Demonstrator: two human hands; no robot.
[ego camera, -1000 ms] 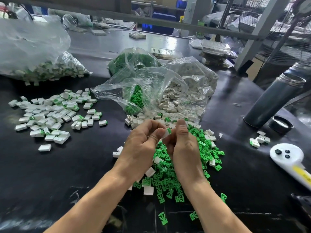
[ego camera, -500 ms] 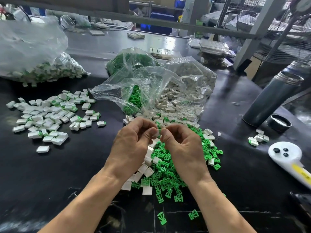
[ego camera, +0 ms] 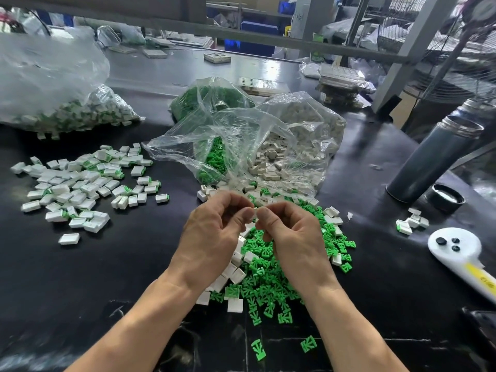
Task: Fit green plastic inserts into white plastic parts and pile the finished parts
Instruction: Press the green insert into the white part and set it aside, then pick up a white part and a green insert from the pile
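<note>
Black worktable [ego camera: 375,304] underneath everything; at far left, a large clear bag [ego camera: 53,84] holding white-and-green parts; at centre, behind the hands, an open clear bag [ego camera: 268,135] spilling white plastic parts [ego camera: 271,159] and green pieces toward the near edge; to the right, a dark flask [ego camera: 429,159] standing upright with its cap [ego camera: 445,201] just beside its base; at the right edge, a white controller [ego camera: 456,251]; left of the hands and well apart from them, the pile of finished parts [ego camera: 80,183], white with green showing at the ends; directly under and between both wrists, the loose heap of green plastic inserts [ego camera: 268,277] mixed with a few white shells; raised above that heap, left hand [ego camera: 214,237] and right hand [ego camera: 292,242], fingers curled, thumbs and fingertips meeting tip to tip at the middle; pinching something small between them, too hidden by the fingers to tell which piece; near the bottom edge, two stray green inserts lying apart from the heap.
</note>
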